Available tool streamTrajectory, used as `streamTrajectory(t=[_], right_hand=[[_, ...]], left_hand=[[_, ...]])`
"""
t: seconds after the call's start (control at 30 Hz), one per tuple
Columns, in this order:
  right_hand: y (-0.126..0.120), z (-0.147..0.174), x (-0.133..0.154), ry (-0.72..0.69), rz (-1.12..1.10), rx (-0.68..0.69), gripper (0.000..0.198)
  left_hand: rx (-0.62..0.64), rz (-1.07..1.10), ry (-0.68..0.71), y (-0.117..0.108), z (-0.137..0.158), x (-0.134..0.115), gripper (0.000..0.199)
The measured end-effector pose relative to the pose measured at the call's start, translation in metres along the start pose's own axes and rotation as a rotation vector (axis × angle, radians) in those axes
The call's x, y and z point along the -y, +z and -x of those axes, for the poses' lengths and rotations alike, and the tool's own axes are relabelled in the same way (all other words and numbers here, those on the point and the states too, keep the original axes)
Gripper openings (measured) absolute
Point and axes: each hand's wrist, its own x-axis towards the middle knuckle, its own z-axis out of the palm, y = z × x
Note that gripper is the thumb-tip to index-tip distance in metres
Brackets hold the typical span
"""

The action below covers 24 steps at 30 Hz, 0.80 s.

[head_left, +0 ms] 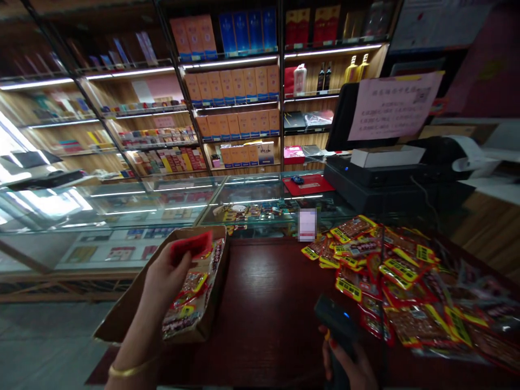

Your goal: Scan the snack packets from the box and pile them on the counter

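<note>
My left hand (170, 271) is closed on a red snack packet (192, 246), blurred by motion, above an open cardboard box (209, 309). Several snack packets (190, 287) in red, yellow and clear wrap lie inside that box. At the lower middle, my right hand (349, 360) wraps round the handle of a dark barcode scanner (335, 319), on which a small blue light glows. To the right of the scanner spreads a pile of snack packets (422, 319) with yellow and red labels.
The dark red tabletop (260, 292) meets a glass display counter (252, 189) behind it. A monitor with a pink paper notice (396, 108) stands at the right on a black base. Shelves of boxed goods (233, 86) line the back wall. A red mat (309, 184) lies on the glass.
</note>
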Motion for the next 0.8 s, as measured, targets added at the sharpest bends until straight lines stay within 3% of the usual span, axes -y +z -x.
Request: streamTrajectory(t=[0.07, 0.1, 0.2, 0.27, 0.33, 0.43, 0.5, 0.57, 0.67, 0.8], right_hand=[[0.000, -0.001, -0.001, 0.005, -0.030, 0.011, 0.058], [-0.001, -0.001, -0.001, 0.006, -0.044, 0.011, 0.057], [-0.002, -0.001, -0.003, -0.010, -0.056, -0.014, 0.057], [-0.003, -0.001, -0.005, -0.018, -0.041, -0.039, 0.060], [-0.004, -0.002, -0.007, -0.004, -0.028, -0.055, 0.062], [-0.004, -0.003, -0.008, 0.030, -0.013, -0.064, 0.065], [-0.004, -0.004, -0.007, 0.033, 0.015, -0.065, 0.065], [-0.002, -0.003, -0.005, 0.019, 0.051, -0.064, 0.064], [0.002, -0.003, 0.000, -0.003, 0.089, -0.056, 0.063], [0.011, -0.003, 0.008, -0.027, 0.138, -0.023, 0.065]], left_hand=[[0.091, 0.409, -0.014, 0.034, 0.030, -0.024, 0.050], [0.189, 0.501, -0.013, 0.057, 0.043, -0.032, 0.047], [0.417, 0.578, -0.028, 0.132, 0.067, -0.039, 0.038], [0.475, 0.583, -0.097, 0.175, 0.069, -0.033, 0.040], [0.486, 0.627, -0.174, 0.202, 0.064, -0.022, 0.040], [0.568, 0.815, -0.309, 0.216, 0.055, -0.008, 0.043], [0.650, 0.950, -0.378, 0.215, 0.051, 0.001, 0.048], [0.676, 0.954, -0.390, 0.212, 0.050, 0.009, 0.049], [0.578, 0.708, -0.234, 0.212, 0.049, 0.020, 0.032], [0.390, 0.538, 0.053, 0.222, 0.047, 0.029, 0.063]])
